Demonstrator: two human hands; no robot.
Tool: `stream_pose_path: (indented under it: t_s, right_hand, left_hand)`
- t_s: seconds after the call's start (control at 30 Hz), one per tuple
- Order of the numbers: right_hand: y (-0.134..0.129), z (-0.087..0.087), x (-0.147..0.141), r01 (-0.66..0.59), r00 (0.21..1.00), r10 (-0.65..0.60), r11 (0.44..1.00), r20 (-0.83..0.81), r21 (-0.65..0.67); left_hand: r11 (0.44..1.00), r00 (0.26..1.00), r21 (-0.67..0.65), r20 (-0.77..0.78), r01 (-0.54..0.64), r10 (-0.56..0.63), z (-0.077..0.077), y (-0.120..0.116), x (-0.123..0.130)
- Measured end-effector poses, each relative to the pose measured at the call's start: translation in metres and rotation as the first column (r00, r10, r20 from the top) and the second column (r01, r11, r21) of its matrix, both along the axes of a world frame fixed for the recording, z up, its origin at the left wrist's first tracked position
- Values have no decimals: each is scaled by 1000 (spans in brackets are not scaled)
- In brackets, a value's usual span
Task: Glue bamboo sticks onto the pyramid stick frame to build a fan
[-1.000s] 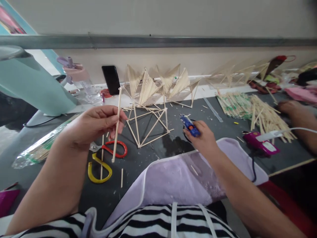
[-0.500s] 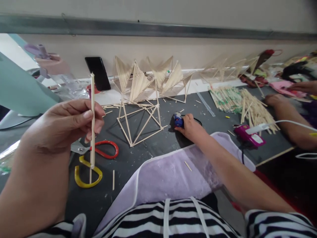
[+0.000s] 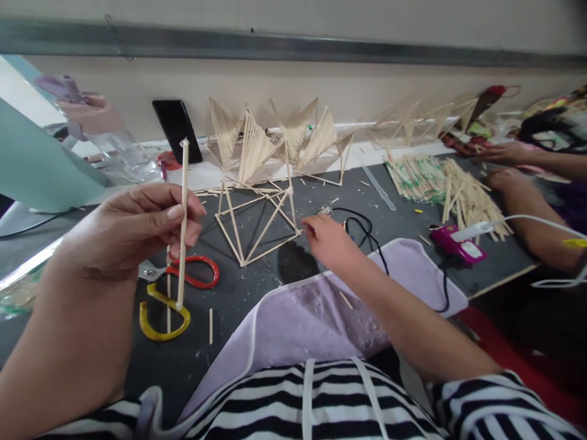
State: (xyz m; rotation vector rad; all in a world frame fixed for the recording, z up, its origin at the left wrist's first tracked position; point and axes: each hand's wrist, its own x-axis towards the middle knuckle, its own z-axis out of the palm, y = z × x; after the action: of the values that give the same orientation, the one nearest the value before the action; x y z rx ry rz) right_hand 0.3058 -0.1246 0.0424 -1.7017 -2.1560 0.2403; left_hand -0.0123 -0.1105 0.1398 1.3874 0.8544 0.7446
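Note:
My left hand [image 3: 151,223] is closed in a pinch around a thin wooden stick [image 3: 184,226], held upright with whitish blobs at both ends. Under that hand, scissors [image 3: 195,272] with one red and one yellow handle lie on the dark table. My right hand [image 3: 323,235] hovers by the right corner of a small frame of wooden sticks [image 3: 268,247], fingers loosely bent and apart, nothing seen in them. Just behind it, mostly hidden, lies a blue tool like a small glue gun, its metal tip [image 3: 326,209] and black cord [image 3: 362,223] showing.
Fan-shaped stick models [image 3: 275,143] stand along the wall beside a leaning black phone [image 3: 177,131]. Stick piles [image 3: 474,195], a ruler [image 3: 378,186] and a magenta power adapter [image 3: 457,247] lie to the right, near another person's arms [image 3: 527,208]. A bottle [image 3: 105,128] stands left.
My right hand has let go of the blue tool and moved left toward the stick frame. The stick in my left hand has shifted slightly right. The other person's hand at far right has moved left.

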Motion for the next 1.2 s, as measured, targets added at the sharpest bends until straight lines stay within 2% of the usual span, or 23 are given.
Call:
stream_pose_path:
  t_s: [0.13, 0.23, 0.4, 0.63, 0.8, 1.0, 1.13, 1.2]
  right_hand:
    - [21, -22, -15, 7, 998, -8, 1000, -57, -7]
    - [26, -29, -16, 13, 998, -14, 1000, -63, -7]
    - [18, -30, -14, 0, 991, 6, 999, -131, 43]
    - [20, -35, -8, 13, 989, -8, 999, -146, 36]
    - [11, -32, -13, -25, 987, 34, 998, -156, 59]
    - [-9, -32, -26, -61, 991, 62, 998, -121, 11]
    - [-10, -31, -20, -52, 994, 48, 998, -102, -37]
    - [-12, -24, -13, -17, 996, 11, 997, -83, -77]
  left_hand:
    - [999, 999, 7, 8, 35, -35, 1, -3, 2]
    - [999, 998, 10, 28, 47, -48, 2, -3, 6]
    - [998, 999, -37, 18, 47, -46, 0, -1, 11]
    - [996, 999, -78, 22, 31, -29, -3, -1, 19]
    - [998, 1000, -56, 7, 27, -26, -3, -1, 21]
    - [996, 997, -60, 25, 69, -68, -8, 1, 21]
    - [994, 994, -46, 36, 102, -101, -12, 2, 21]
    - [997, 997, -16, 14, 76, -76, -14, 2, 22]
